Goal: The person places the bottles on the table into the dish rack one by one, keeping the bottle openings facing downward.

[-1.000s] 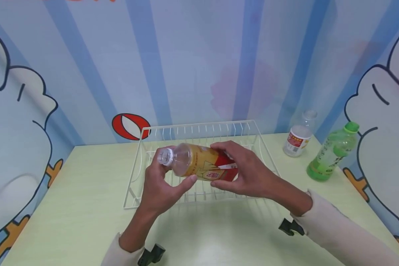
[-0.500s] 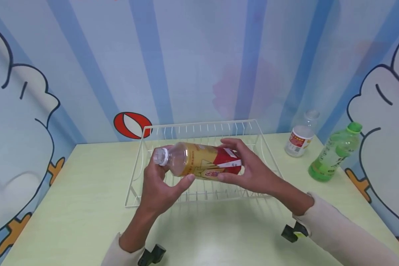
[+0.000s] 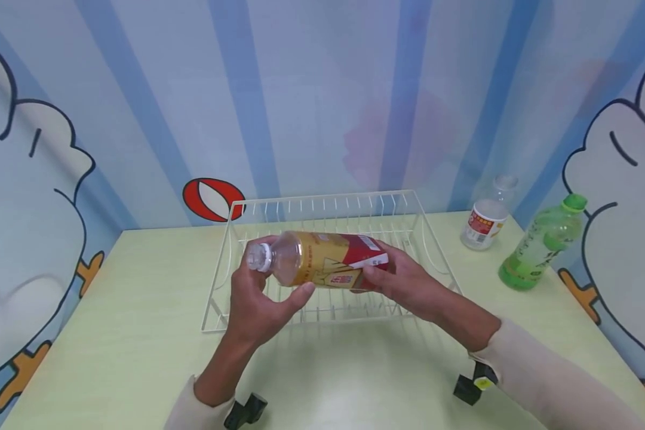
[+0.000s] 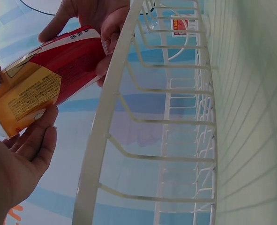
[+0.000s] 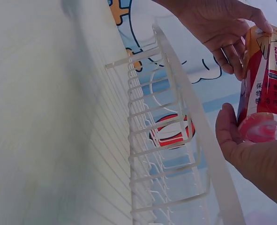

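Note:
A plastic bottle (image 3: 328,260) with a yellow and red label lies sideways in the air above a white wire rack, neck to the left. My left hand (image 3: 260,310) holds it near the shoulder, thumb in front and fingers behind. At the red base end, my right hand (image 3: 408,280) grips it, thumb on the label. The right fingers are largely hidden behind the bottle in the head view. The left wrist view shows both hands on the bottle (image 4: 58,70); the base of the bottle (image 5: 265,126) faces the right wrist camera.
The wire rack (image 3: 322,196) stands on the pale table (image 3: 140,310) against a striped blue wall. At the right stand a clear bottle (image 3: 484,224) with a red and white label and a green bottle (image 3: 540,245) with a green cap.
My right hand has shifted along the bottle to its base end, and its fingers have gone behind it. The bottle has moved slightly left. My left hand keeps its hold.

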`<state>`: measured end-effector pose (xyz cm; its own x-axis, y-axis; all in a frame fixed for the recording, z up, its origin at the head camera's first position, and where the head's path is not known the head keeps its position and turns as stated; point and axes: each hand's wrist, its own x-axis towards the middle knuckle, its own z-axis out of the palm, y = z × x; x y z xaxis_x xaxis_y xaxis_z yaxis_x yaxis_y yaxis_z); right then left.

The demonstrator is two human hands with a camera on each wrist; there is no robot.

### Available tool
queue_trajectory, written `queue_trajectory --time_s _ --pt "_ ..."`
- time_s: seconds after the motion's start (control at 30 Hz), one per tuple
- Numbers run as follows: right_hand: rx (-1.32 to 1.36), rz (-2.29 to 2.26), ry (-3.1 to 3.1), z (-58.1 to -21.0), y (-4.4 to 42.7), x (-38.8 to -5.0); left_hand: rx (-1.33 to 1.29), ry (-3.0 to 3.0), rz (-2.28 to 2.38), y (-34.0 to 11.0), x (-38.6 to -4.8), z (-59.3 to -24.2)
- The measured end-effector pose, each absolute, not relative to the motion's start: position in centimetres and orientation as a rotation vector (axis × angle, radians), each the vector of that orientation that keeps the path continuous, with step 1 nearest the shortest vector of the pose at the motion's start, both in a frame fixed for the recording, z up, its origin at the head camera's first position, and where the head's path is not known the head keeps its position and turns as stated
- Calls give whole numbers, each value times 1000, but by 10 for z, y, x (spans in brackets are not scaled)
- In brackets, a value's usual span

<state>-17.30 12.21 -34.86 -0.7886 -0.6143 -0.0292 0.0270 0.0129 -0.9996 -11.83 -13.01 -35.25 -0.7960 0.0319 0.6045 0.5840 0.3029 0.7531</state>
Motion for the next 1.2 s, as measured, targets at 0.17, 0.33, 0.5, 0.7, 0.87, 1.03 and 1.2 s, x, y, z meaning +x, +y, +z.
queue_trajectory --time_s 0.17,0.33,0.5,0.7,0.87,1.03,1.2 --pt "-580 -1948 1661 -353 124 -172 -542 -2119 -1477 -131 -119 -355" --pt "-584 -2037 1561 -355 125 -172 -531 -2135 -1426 -135 -119 -357" --pt "-596 -2082 1514 -355 125 -172 -523 -2147 -1415 -137 -118 -357" --pt "-599 -2107 1494 -355 126 -172 -525 -2151 -1417 -140 -116 -357" --pt "-620 -2117 1498 -356 127 -173 -535 -2143 -1412 -143 -116 -358" --pt "-645 -2130 1494 -355 127 -174 -541 -2145 -1400 -145 -115 -359" --pt "-636 -2147 1495 -354 125 -175 -527 -2197 -1346 -148 -114 -360"
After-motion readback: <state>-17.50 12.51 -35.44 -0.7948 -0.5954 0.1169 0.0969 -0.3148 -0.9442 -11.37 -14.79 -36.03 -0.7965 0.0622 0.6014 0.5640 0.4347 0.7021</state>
